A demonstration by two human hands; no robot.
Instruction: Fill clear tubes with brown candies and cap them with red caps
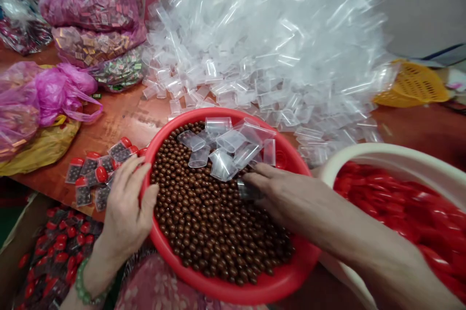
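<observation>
"Where are the brown balls (207,222) kept?"

"They are held in the red basin (291,278), by which most of the foreground is filled. Part of their surface, toward the far side, is covered by loose clear cylinders (231,141)."

"How is the right hand (271,186) placed?"

"It is lowered into the basin, over the balls. Its grip is closed around a clear tube (248,190), which is partly hidden by the fingers. Whether any balls are contained in that tube cannot be told."

"And the left hand?"

"The left hand (127,203) is laid at the basin's near-left rim. Its grip is loosely open, with the fingers extended and the thumb set apart; nothing is seen to be grasped. A green bracelet (83,285) is worn on that wrist."

"What is found nearby?"

"Red-capped containers (90,174) are scattered on the table (124,111), just beyond the left hand. More capped ones (60,247) are gathered lower down, at the left. Behind the basin, a large heap of clear tubes (262,57) is piled. To the right, glossy red pieces (382,198) are held in a white tub (382,148)."
</observation>
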